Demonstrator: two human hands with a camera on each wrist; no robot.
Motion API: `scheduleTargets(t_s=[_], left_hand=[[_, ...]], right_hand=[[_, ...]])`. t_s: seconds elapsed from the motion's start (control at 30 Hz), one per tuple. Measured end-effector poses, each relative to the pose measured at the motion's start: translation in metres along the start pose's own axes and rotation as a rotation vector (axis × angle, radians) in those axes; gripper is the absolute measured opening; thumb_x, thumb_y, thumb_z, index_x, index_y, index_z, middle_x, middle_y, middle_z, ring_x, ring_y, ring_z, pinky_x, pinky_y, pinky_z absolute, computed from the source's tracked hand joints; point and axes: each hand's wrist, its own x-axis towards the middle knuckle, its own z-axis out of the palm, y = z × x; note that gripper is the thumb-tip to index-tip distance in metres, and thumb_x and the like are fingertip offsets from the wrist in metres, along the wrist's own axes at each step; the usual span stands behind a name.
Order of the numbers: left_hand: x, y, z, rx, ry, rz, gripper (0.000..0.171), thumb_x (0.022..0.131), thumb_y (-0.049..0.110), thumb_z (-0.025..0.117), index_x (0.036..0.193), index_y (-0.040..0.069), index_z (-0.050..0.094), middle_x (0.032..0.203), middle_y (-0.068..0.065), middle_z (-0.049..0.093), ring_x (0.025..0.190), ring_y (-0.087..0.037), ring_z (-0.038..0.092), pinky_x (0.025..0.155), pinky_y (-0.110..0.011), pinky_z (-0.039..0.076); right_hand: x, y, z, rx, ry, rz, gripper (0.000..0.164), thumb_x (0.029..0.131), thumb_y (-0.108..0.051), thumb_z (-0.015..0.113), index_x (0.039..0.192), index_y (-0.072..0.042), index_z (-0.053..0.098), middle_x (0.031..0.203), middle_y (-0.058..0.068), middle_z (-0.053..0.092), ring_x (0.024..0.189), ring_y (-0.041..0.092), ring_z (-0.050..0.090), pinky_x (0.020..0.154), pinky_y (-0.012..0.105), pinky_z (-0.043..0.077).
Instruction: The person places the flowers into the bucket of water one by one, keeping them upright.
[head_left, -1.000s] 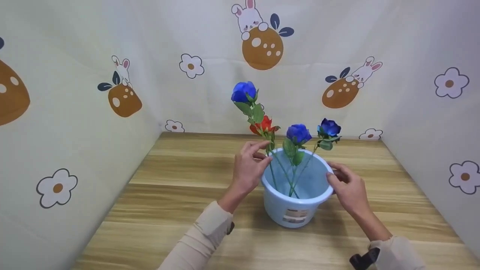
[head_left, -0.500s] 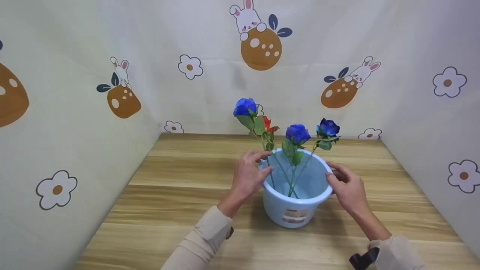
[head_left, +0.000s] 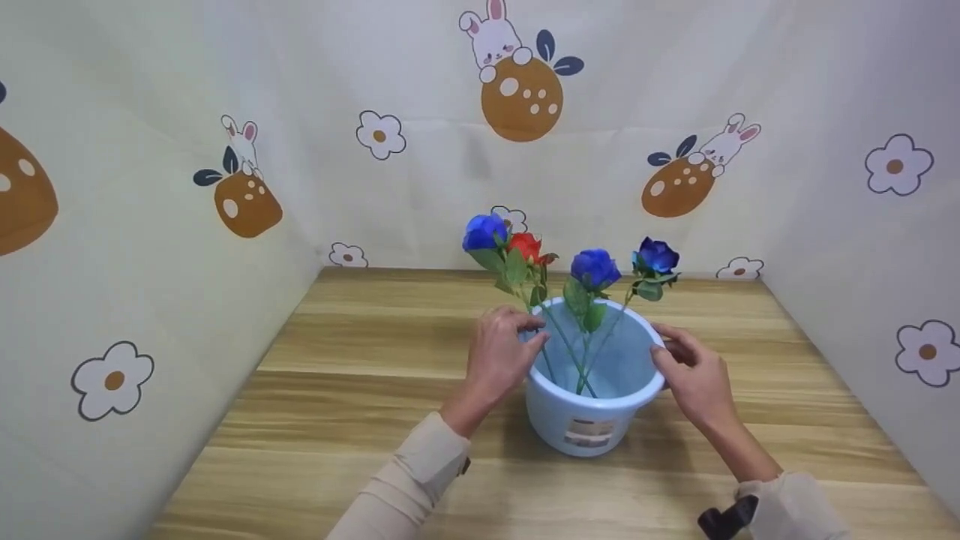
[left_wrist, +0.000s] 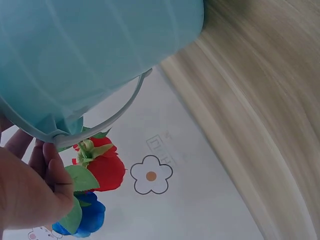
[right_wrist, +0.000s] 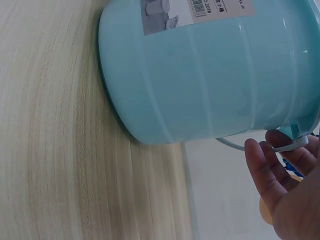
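A light blue bucket [head_left: 577, 427] stands upright on the table. My left hand [head_left: 501, 349] is at its left rim, thumb and forefinger around the stem of a blue rose [head_left: 485, 232]; the exact contact is partly hidden. This rose leans left beside a red rose [head_left: 526, 246], its stem inside the bucket. Two more blue roses stand in the bucket, a middle rose [head_left: 595, 268] and a darker right rose [head_left: 656, 256]. My right hand [head_left: 697, 375] grips the right rim, thumb towards the inside, fingers outside. In the right wrist view its fingers [right_wrist: 262, 172] are by the handle end.
The bucket's handle [left_wrist: 122, 111] hangs down on its far side. A label [head_left: 589, 433] is on the bucket's front. Wood-grain table [head_left: 360, 390] surrounds the bucket, with patterned cloth walls [head_left: 420, 195] at the back and both sides.
The left blue rose has sunk lower towards the bucket and now leans beside the red rose. My left hand has moved down with it. The right hand has kept its hold on the rim.
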Motion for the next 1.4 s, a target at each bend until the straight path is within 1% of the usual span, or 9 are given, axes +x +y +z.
scheduleTargets(t_s=[0.17, 0.27, 0.47, 0.6, 0.8, 1.0, 1.17, 1.27, 1.4], left_hand=[[0.0002, -0.0026, 0.002, 0.035, 0.033, 0.046, 0.011, 0.09, 0.017, 0.084, 0.101, 0.014, 0.084, 0.099, -0.001, 0.08, 0.097, -0.019, 0.068, 0.088, -0.035, 0.055], [0.0, -0.0029, 0.0018, 0.027, 0.037, 0.058, 0.013, 0.09, 0.012, 0.082, 0.104, 0.014, 0.083, 0.098, -0.003, 0.079, 0.097, -0.02, 0.068, 0.089, -0.037, 0.054], [0.0021, -0.0009, 0.0004, -0.017, -0.027, -0.018, 0.034, 0.092, 0.01, 0.076, 0.125, 0.019, 0.078, 0.105, -0.004, 0.069, 0.099, -0.02, 0.061, 0.086, -0.035, 0.053], [0.0022, -0.0014, -0.0004, -0.041, -0.055, -0.071, 0.039, 0.093, 0.009, 0.074, 0.131, 0.02, 0.076, 0.11, -0.003, 0.063, 0.1, -0.019, 0.058, 0.084, -0.032, 0.058], [0.0048, -0.0001, -0.001, -0.031, -0.075, -0.098, 0.044, 0.092, 0.007, 0.074, 0.135, 0.017, 0.073, 0.124, -0.006, 0.063, 0.112, -0.022, 0.06, 0.095, -0.038, 0.06], [0.0065, 0.0023, -0.0028, -0.036, -0.121, -0.139, 0.052, 0.093, 0.007, 0.076, 0.143, 0.016, 0.067, 0.141, -0.007, 0.06, 0.129, -0.026, 0.058, 0.11, -0.045, 0.055], [0.0046, 0.0005, -0.0044, 0.019, -0.082, -0.067, 0.038, 0.097, 0.016, 0.074, 0.135, 0.014, 0.073, 0.141, -0.008, 0.067, 0.128, -0.028, 0.062, 0.108, -0.045, 0.055], [0.0046, -0.0012, -0.0045, 0.041, -0.035, 0.002, 0.027, 0.101, 0.02, 0.072, 0.126, 0.014, 0.079, 0.129, -0.007, 0.075, 0.118, -0.027, 0.067, 0.101, -0.044, 0.057], [0.0053, -0.0028, -0.0041, 0.053, -0.008, 0.044, 0.022, 0.1, 0.013, 0.072, 0.12, 0.014, 0.081, 0.119, -0.005, 0.08, 0.111, -0.026, 0.072, 0.098, -0.042, 0.058]], right_hand=[[0.0008, 0.0011, 0.0014, 0.016, 0.016, -0.006, 0.04, 0.106, -0.024, 0.061, 0.143, -0.01, 0.064, 0.126, 0.022, 0.073, 0.096, 0.012, 0.069, 0.071, 0.023, 0.063], [0.0011, 0.001, 0.0016, 0.015, 0.024, -0.005, 0.039, 0.106, -0.023, 0.062, 0.143, -0.01, 0.065, 0.126, 0.022, 0.073, 0.095, 0.01, 0.069, 0.07, 0.023, 0.062], [-0.0005, -0.0013, 0.0002, -0.008, 0.012, -0.008, 0.04, 0.107, -0.026, 0.059, 0.144, -0.01, 0.063, 0.127, 0.021, 0.072, 0.099, 0.017, 0.069, 0.072, 0.024, 0.063], [-0.0016, -0.0018, 0.0001, -0.005, 0.007, -0.002, 0.041, 0.108, -0.027, 0.059, 0.145, -0.011, 0.062, 0.127, 0.021, 0.072, 0.1, 0.018, 0.069, 0.074, 0.023, 0.063], [-0.0015, -0.0018, 0.0, -0.006, 0.004, -0.002, 0.041, 0.108, -0.027, 0.059, 0.146, -0.011, 0.062, 0.128, 0.021, 0.072, 0.101, 0.019, 0.069, 0.074, 0.023, 0.062], [-0.002, -0.0008, 0.0009, -0.001, 0.01, -0.001, 0.041, 0.108, -0.027, 0.059, 0.145, -0.011, 0.062, 0.128, 0.021, 0.072, 0.102, 0.02, 0.069, 0.074, 0.023, 0.062], [-0.0013, 0.0007, 0.0017, 0.006, 0.019, -0.005, 0.04, 0.107, -0.025, 0.061, 0.144, -0.01, 0.064, 0.126, 0.021, 0.072, 0.098, 0.016, 0.07, 0.072, 0.024, 0.063], [-0.0009, 0.001, 0.0014, 0.003, 0.021, -0.01, 0.04, 0.107, -0.025, 0.061, 0.144, -0.01, 0.064, 0.126, 0.021, 0.072, 0.098, 0.019, 0.07, 0.071, 0.024, 0.063], [-0.0008, 0.0011, 0.0011, -0.001, 0.016, -0.006, 0.041, 0.107, -0.027, 0.06, 0.144, -0.01, 0.063, 0.127, 0.021, 0.072, 0.099, 0.019, 0.069, 0.072, 0.024, 0.063]])
